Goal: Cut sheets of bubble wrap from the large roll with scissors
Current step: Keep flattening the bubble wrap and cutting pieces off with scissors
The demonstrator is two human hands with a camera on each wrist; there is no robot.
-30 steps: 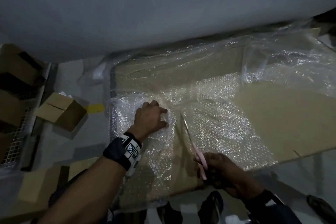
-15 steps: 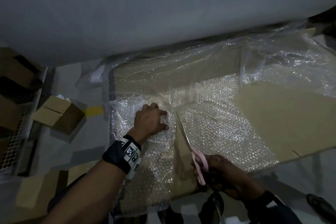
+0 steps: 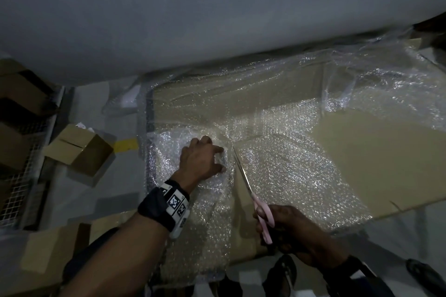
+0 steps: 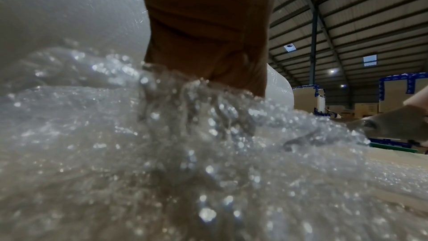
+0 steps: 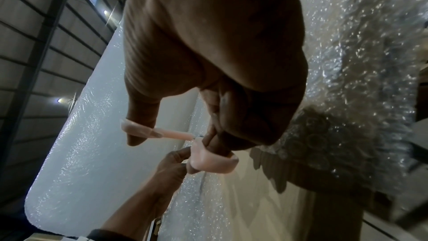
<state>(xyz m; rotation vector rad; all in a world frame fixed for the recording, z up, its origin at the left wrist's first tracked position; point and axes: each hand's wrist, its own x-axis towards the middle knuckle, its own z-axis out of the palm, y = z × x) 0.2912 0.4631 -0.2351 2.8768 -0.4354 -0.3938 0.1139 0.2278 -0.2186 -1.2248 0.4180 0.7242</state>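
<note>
While the left hand point(image 3: 201, 160) pins the bubble wrap point(image 3: 289, 171) flat on cardboard, fingers gripping it, the right hand point(image 3: 287, 226) grips pink scissors point(image 3: 251, 190), blades pointing away toward the large roll point(image 3: 193, 19), just beside the left fingertips.

Floor point(image 3: 79, 202) under flat cardboard point(image 3: 376, 152)
</note>
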